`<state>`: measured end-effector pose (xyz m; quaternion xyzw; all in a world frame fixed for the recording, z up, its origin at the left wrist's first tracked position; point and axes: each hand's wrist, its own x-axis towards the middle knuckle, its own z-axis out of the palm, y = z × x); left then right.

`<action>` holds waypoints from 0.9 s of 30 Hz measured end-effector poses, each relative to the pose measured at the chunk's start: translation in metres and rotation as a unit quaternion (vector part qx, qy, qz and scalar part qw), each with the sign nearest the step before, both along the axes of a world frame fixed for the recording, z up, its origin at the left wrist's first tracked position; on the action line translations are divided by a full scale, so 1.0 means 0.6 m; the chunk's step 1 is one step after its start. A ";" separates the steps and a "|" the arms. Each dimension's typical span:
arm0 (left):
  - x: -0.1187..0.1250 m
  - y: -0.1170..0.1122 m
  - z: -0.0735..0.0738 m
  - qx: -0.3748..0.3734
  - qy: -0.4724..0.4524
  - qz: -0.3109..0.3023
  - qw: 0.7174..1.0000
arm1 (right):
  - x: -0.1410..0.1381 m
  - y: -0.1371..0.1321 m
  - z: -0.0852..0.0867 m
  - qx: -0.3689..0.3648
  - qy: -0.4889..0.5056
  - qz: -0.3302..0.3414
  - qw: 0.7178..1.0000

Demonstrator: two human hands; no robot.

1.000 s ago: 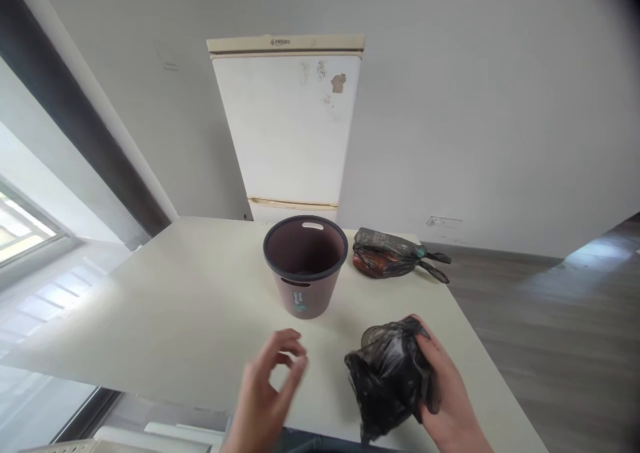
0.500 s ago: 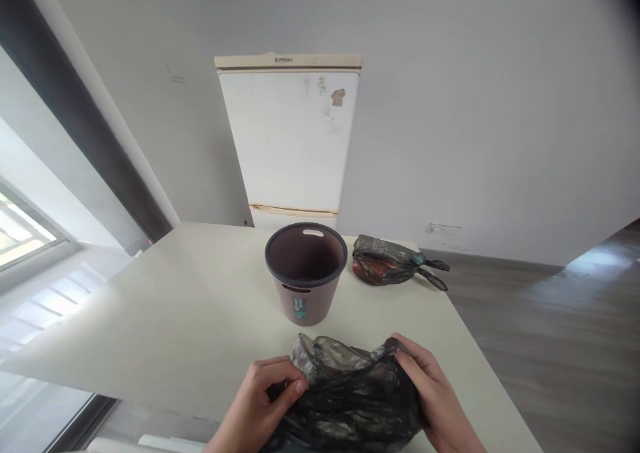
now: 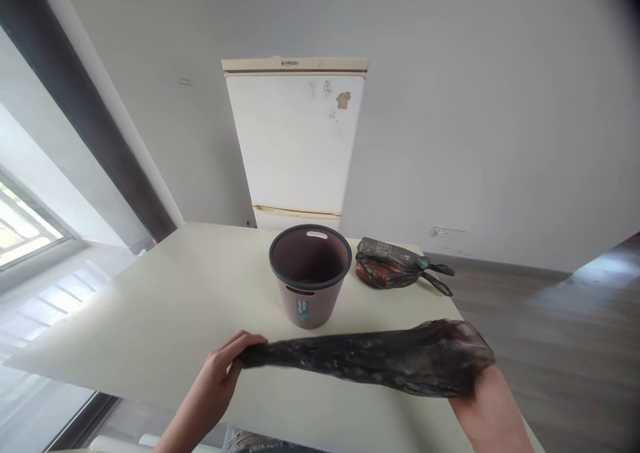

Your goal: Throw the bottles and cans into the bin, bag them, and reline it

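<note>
From where I stand, the plain grey wall [image 3: 480, 106] takes up most of the room, with dark wood-look floor [image 3: 530, 333] running off to the right. In front of the person spreads a wide, pale surface [image 3: 190, 293]. Just past its far edge rises a white fridge [image 3: 295, 140] with a cream top, its door scuffed and marked by a brown patch [image 3: 343, 100] near the upper right corner. A mauve bin [image 3: 320, 306] stands upright on the surface, dark-rimmed, with slots for handholds under the rim. Nearer the person, a thin black bag [image 3: 350, 358] is stretched sideways in front of the bin, held up over the surface between both hands. To the right of the bin and close to it, a tied dark bag [image 3: 387, 266] lies on its side, something reddish showing through, its handle loops reaching toward the surface's right edge. The left hand [image 3: 225, 360] pinches the black bag's narrow, gathered end between thumb and fingers. The right hand [image 3: 480, 380] is at the wide end, partly covered by the film, so I can't tell how its fingers are set. Smallest of all is the label [image 3: 303, 308] on the bin's front.
</note>
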<state>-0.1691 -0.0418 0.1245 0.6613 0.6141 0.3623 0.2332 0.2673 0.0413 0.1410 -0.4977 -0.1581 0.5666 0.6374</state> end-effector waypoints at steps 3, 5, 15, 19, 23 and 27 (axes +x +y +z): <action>0.047 0.003 -0.016 0.108 0.032 0.133 0.985 | -0.032 -0.023 0.009 0.043 -0.030 0.033 0.998; 0.102 -0.010 -0.026 0.141 0.004 0.165 0.976 | -0.070 -0.048 0.017 0.065 -0.041 0.103 0.992; 0.244 -0.023 -0.007 -0.025 -0.237 -0.029 0.971 | -0.199 -0.100 0.011 0.105 -0.167 0.316 0.928; 0.192 -0.015 -0.007 0.018 -0.282 0.087 0.955 | -0.172 -0.076 0.016 0.052 -0.160 0.219 0.961; 0.162 -0.022 -0.015 0.075 -0.349 0.217 0.908 | -0.162 -0.072 0.007 0.017 -0.122 0.137 0.983; 0.139 -0.016 0.003 0.118 -0.461 0.312 0.822 | -0.167 -0.072 -0.025 -0.004 -0.097 0.160 0.982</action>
